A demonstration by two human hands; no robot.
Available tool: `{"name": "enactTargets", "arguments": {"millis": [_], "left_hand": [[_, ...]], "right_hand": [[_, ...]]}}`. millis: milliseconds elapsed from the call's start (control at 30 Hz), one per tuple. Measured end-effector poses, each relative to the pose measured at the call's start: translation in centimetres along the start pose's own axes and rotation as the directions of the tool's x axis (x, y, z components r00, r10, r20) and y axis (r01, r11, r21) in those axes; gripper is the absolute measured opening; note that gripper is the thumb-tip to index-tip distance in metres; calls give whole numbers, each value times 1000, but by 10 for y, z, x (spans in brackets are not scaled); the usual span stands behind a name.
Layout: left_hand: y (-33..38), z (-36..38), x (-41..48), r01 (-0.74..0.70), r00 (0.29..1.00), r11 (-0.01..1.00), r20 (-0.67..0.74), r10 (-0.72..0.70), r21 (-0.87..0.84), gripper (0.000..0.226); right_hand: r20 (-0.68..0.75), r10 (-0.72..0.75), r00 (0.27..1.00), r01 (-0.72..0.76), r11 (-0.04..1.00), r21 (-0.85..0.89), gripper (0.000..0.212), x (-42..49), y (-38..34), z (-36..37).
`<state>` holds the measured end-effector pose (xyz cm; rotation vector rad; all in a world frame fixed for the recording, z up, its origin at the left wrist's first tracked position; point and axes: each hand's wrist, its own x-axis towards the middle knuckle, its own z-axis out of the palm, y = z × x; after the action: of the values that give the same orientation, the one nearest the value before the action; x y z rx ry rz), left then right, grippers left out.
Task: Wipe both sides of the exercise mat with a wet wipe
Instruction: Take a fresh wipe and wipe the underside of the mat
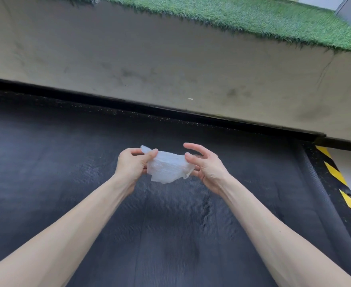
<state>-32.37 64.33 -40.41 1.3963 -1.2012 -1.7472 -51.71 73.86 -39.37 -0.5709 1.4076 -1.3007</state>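
Two hands up over the mat (67, 162), wipe (168, 168) stretched between them, clear of the surface. Left hand (132, 162): thumb and fingers pinch the wipe's upper left corner. Wipe hangs crumpled, part unfolded, lower edge loose. Right hand (205, 168): thumb and lower fingers hold the right edge, forefinger lifted free and curved.

Step, as I read it: opening or refolding the wipe, not wiping. The dark ribbed face of the mat lies flat under my arms; paler patches left of centre could be damp, can't say for sure. No sign the mat has been turned, so I judge the second side not yet done.

Next move calls for bunching the wipe into one palm, lowering it flat onto the mat and stroking in long passes.

Around, left to right: concrete ledge (170, 65) runs close along the mat's far edge, fake grass (253, 15) on top of it. Dark scuff (206, 206) on the mat near my right forearm. Yellow-and-black striped tape (336, 177) along the right side. Grey box (350, 9) at the top right corner. The ledge may crowd the flip.
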Motion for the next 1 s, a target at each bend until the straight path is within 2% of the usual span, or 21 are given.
{"name": "enactTargets", "arguments": {"millis": [67,167,233,300,333,400,433,533,600,667,733,767,833,933,1000], "left_hand": [[-1,-5,2,-40,998,999,55,40,10,54],[-2,-6,-2,-173,962,943,255,99,286,42],[-3,-2,-4,-267,952,816,272,141,513,28],[-2,2,-4,-350,933,660,311,182,665,8],[-2,3,-4,-374,923,615,343,174,694,7],[-4,2,-1,-388,913,575,383,136,720,22],[-5,2,0,-397,909,561,394,134,726,28],[-7,6,3,-448,876,572,466,125,688,26],[-5,15,2,-461,842,585,536,53,667,25],[-4,31,1,-500,796,555,605,-6,664,29],[-4,48,5,-534,787,507,617,7,676,36],[-5,56,9,-537,797,488,603,27,688,39],[-7,66,20,-501,820,508,572,19,700,37],[-13,78,40,-445,802,589,592,-72,674,17],[-15,88,57,-446,835,576,550,-7,685,12]], "right_hand": [[-17,-21,1000,19,996,-90,17,1,2,-1],[-43,-45,998,30,954,-299,16,0,5,-2],[-70,-89,994,48,892,-449,27,-2,4,-2],[-82,-131,988,65,832,-552,33,-3,5,-2],[-70,-134,989,66,801,-594,29,-3,8,-3],[-50,-111,993,42,697,-716,18,-3,11,-6],[-38,-82,996,23,639,-769,19,-3,13,-10],[65,45,997,31,527,-849,20,-5,12,-25],[153,106,983,71,542,-837,24,-9,8,-31],[234,96,968,126,618,-776,38,-11,6,-34],[274,64,960,171,640,-749,24,-7,10,-37],[275,58,960,178,630,-756,14,-5,11,-39],[269,92,959,153,631,-760,22,2,14,-53],[197,178,964,31,662,-749,28,16,10,-74],[157,146,977,24,654,-756,21,36,1,-84]]}}
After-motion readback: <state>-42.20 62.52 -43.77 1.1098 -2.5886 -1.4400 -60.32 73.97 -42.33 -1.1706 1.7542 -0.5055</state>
